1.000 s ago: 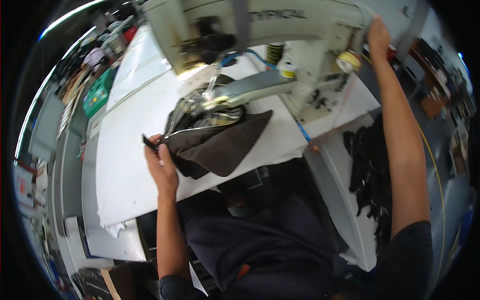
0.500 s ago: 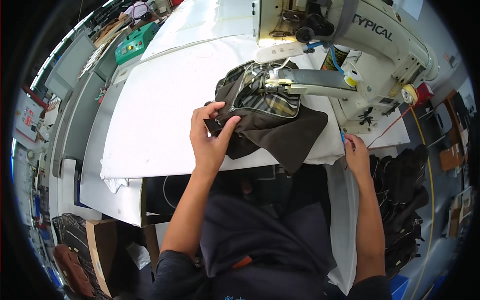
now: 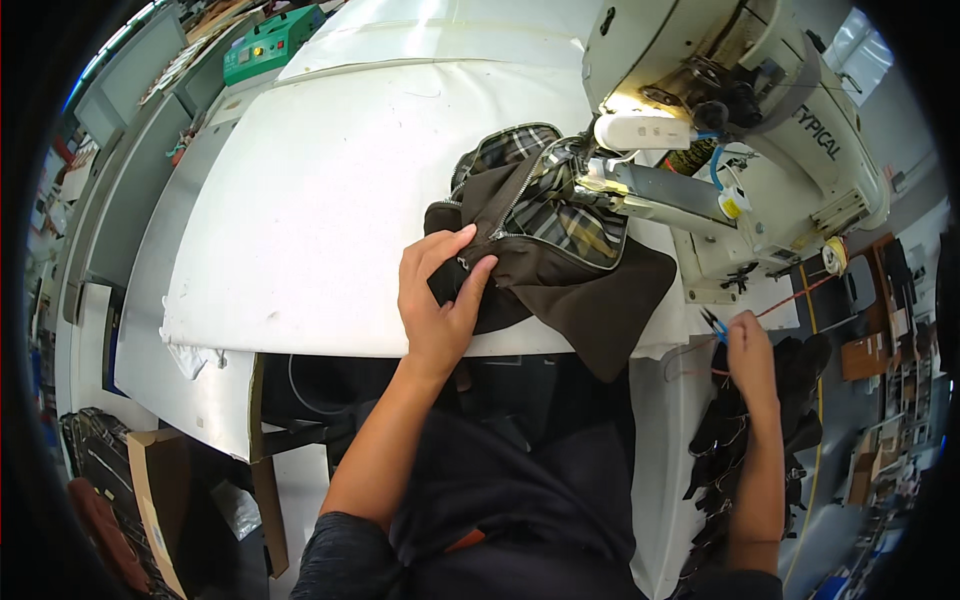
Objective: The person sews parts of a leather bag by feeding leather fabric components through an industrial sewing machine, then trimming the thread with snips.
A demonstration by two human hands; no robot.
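Observation:
A dark brown fabric bag (image 3: 608,310) with a plaid lining (image 3: 570,228) and an open metal zipper lies at the table's front edge. Its opening sits around the end of the sewing machine's narrow arm (image 3: 660,185). My left hand (image 3: 437,305) pinches the bag's near left side between thumb and fingers, close to the zipper end. Off the table's right corner, my right hand (image 3: 752,358) is closed around blue-handled thread snips (image 3: 717,326), whose dark tips point up and left. A thin thread loops beside this hand.
The large white sewing machine (image 3: 800,150) stands on the right of the white table (image 3: 300,200). A red cord runs from a thread spool (image 3: 834,255) past my right hand. Dark bags (image 3: 720,450) hang at the lower right. A cardboard box (image 3: 160,500) stands lower left, a green device (image 3: 272,45) far left.
My right hand has moved right and down from the table corner, with the snips now showing clearly. My left hand still holds the bag. The whole view has shifted a little.

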